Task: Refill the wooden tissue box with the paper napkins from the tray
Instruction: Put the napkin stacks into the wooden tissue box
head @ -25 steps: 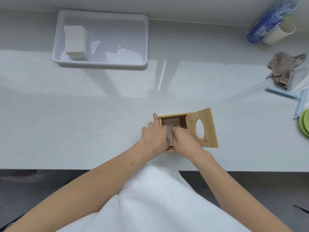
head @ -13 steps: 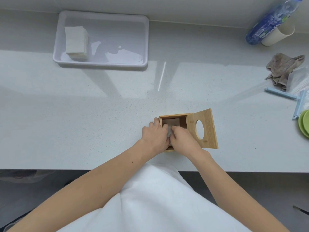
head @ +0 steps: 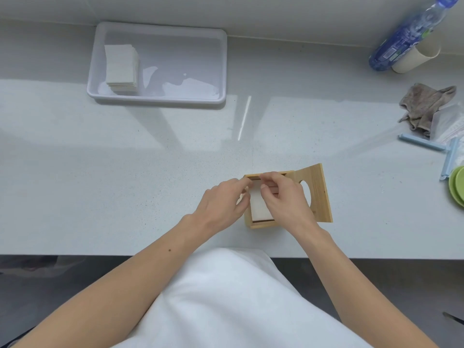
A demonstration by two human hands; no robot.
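Observation:
The wooden tissue box (head: 261,224) stands near the counter's front edge. Its lid (head: 320,197), which has a round hole, is swung open to the right. A white stack of paper napkins (head: 259,205) lies inside the box. My left hand (head: 221,204) is at the box's left side, its curled fingertips touching the far left corner. Over the box, my right hand (head: 286,200) has thumb and fingers pinched at the far edge of the napkins. At the back left, the white tray (head: 155,100) holds another napkin stack (head: 121,66) in its left end.
Leaning at the back right are a blue water bottle (head: 404,36) and a paper cup (head: 416,59). A grey rag (head: 424,106), a clear plastic bag with blue clips (head: 419,143) and green dishes (head: 458,184) lie along the right edge.
Both hands have lifted off the napkins and moved toward the box's far edge. The white stack, covered before, now shows inside the box.

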